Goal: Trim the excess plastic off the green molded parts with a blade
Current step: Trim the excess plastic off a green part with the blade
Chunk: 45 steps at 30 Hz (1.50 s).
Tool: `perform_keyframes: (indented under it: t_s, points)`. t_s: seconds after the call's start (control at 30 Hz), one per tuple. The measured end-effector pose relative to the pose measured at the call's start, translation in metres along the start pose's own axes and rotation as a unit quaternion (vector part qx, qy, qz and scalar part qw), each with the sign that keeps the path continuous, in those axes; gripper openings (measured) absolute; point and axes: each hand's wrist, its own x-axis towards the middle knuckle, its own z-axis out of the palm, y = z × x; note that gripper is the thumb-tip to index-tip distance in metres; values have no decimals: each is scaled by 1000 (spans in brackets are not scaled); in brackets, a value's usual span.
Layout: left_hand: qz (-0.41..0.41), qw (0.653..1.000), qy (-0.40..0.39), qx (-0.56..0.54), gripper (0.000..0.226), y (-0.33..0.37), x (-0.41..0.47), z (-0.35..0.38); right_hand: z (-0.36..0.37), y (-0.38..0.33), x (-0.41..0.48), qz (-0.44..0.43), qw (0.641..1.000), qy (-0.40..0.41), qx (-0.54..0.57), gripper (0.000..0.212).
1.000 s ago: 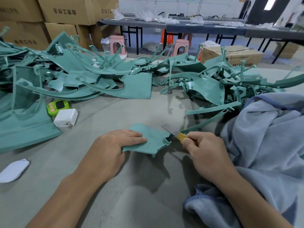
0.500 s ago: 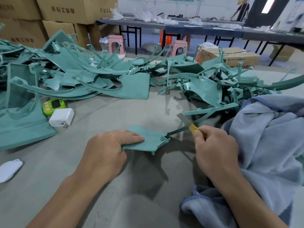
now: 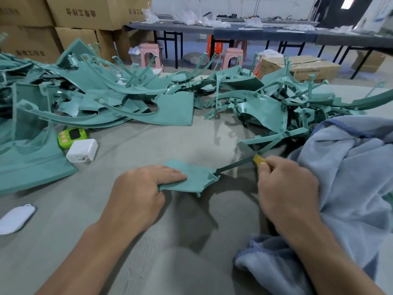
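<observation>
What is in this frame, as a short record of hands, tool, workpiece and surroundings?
Left hand: holds the green molded part by its flat panel
Right hand: pinches the yellow-backed blade
Blade position: beside the part's thin arm, contact unclear
Behind: pile of green parts
Right side: blue towel
Left side: white charger

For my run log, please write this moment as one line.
left hand: holds green part | right hand: grips blade beside thin stem | stage: trimming
</observation>
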Motion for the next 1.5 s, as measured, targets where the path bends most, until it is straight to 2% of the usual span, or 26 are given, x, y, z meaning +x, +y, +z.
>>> perform_keyframes:
  t_s: [0.07,0.17,0.23,0.33,0.43,0.5,0.57,0.67,0.8,0.87,0.93,0.97,1.03,1.1,1.17,1.23,1.27,1.37,1.43,1.5]
  points:
    - [1,1000,7,2,66,0,0,0,-3,4,3,-5,999,27,31,36]
    - [3,1000,11,6,66,-2,0,-3,9,2,-10,-96,991,-70,62,40]
    - [-4,1000,16,18,72,-4,0,-6,10,7,-7,-80,994,-72,29,41]
    - [-20,999,27,26,70,-6,-1,-13,1,15,3,-31,999,-14,15,38]
    - [-30,998,39,30,67,-10,-2,-20,5,5,-8,-88,990,-54,94,35]
    - [-28,998,42,34,68,-13,-3,-25,10,-3,-14,-112,987,-88,77,37]
    - [-25,998,42,41,69,-13,-3,-28,9,-2,-8,-68,993,-90,16,40]
    - [-19,998,42,51,71,-15,-3,-29,2,1,1,2,999,-37,4,36]
    - [-22,997,53,56,67,-10,-4,-29,5,-15,-16,-59,996,-63,-8,34]
    - [-21,996,60,59,59,-4,-4,-30,3,-11,-8,9,999,-28,-39,28]
    - [-27,996,53,60,57,0,-4,-33,-3,-5,0,52,998,16,-11,28]
    - [-36,997,47,59,59,1,-5,-33,-4,-5,-1,36,999,15,15,30]
    - [-66,996,40,52,60,2,-6,-35,1,-15,-13,-51,997,-46,40,35]
    - [-72,995,47,47,50,6,-7,-36,3,-21,-22,-100,992,-74,11,37]
    - [-68,995,53,53,48,10,-6,-38,1,-13,-8,-27,999,-30,-26,34]
    - [-74,995,45,52,51,13,-6,-39,-6,-5,1,28,999,36,6,32]
    - [-76,995,42,51,51,13,-7,-39,-6,-5,-1,12,999,29,31,33]
    - [-88,995,36,41,47,7,-7,-37,5,-16,-19,-109,991,-75,29,36]
    - [-92,994,40,34,56,4,-5,-35,4,-13,-12,-61,997,-55,-11,36]
    - [-91,994,44,32,62,4,-5,-34,-5,-1,5,16,999,22,-18,31]
